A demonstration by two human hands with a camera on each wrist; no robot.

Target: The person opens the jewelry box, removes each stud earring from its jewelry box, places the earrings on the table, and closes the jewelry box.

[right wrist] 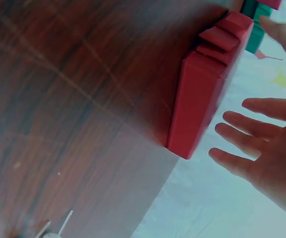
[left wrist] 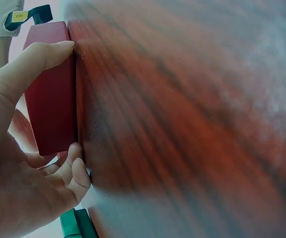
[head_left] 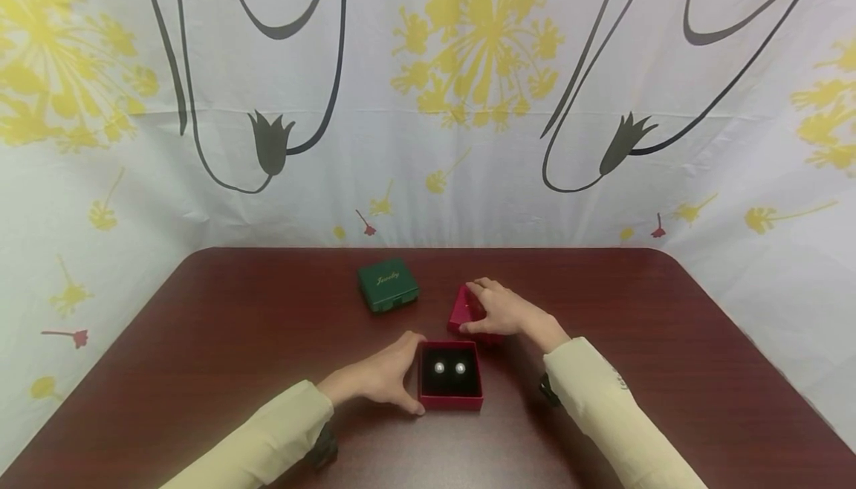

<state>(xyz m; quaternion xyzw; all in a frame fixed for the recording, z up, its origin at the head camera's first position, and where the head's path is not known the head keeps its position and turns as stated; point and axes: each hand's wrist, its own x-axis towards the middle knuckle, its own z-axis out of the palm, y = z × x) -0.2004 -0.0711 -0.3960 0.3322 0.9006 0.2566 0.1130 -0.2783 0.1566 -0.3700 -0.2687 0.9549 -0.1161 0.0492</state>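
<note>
A small open red jewelry box lies on the table, with two pearl earrings on its black insert. My left hand holds this box from its left side, thumb at the near corner and fingers at the far one. The left wrist view shows the thumb against the box's red wall. Just behind it lies a second red piece, seemingly the lid, with a red ribbon bow on one side. Over that lid my right hand spreads its fingers, which stand apart from it in the right wrist view.
A closed green box with gold "Jewelry" lettering stands farther back, left of the red lid. The dark red wooden table reaches back to a white curtain with yellow and grey flowers.
</note>
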